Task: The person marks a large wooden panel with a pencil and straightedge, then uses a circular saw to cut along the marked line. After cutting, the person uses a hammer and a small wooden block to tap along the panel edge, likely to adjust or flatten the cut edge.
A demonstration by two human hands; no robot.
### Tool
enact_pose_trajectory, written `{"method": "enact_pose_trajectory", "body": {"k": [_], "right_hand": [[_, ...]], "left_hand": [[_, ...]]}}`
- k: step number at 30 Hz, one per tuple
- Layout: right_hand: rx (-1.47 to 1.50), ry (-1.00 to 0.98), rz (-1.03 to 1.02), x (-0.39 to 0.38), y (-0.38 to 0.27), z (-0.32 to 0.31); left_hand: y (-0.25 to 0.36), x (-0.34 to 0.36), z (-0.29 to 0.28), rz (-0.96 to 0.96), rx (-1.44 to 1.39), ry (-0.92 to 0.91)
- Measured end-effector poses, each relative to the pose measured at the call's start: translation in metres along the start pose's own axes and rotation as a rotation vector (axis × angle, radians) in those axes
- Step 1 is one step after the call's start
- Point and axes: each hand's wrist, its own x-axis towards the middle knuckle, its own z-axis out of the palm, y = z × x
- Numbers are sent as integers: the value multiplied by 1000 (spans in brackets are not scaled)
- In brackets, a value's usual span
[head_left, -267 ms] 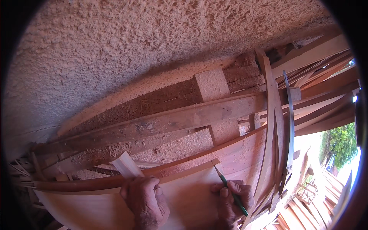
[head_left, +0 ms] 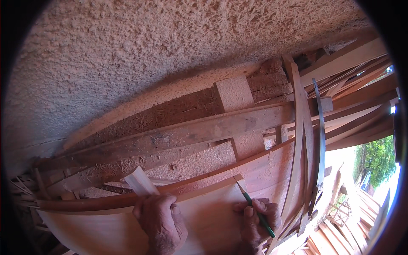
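Observation:
A pale, curved plywood panel (head_left: pixel 97 229) lies across the lower view, with a thin strip along its upper edge. My left hand (head_left: pixel 160 223) is closed at that edge, around a short pale wooden slat (head_left: pixel 140 182) that sticks up from its fingers. My right hand (head_left: pixel 255 221) pinches a green pencil (head_left: pixel 264 223), its point on the panel near the right end of the edge strip. A longer reddish board (head_left: pixel 72 205) runs behind the panel.
A rough textured wall (head_left: pixel 144 38) fills the top. A weathered beam (head_left: pixel 191 130) crosses the middle over an upright block (head_left: pixel 233 93). Long bent strips (head_left: pixel 297 123) and a metal strip (head_left: pixel 319 114) stand to the right, beside stacked boards (head_left: pixel 340 238) and a bright opening with greenery.

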Motion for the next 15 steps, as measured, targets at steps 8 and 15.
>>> {"method": "enact_pose_trajectory", "body": {"k": [8, 15], "right_hand": [[147, 48, -40, -2, 2, 4], [136, 63, -267, 3, -1, 11]], "left_hand": [[-7, 1, 0, 17, -73, 12], [-7, -3, 3, 75, -68, 89]]}}
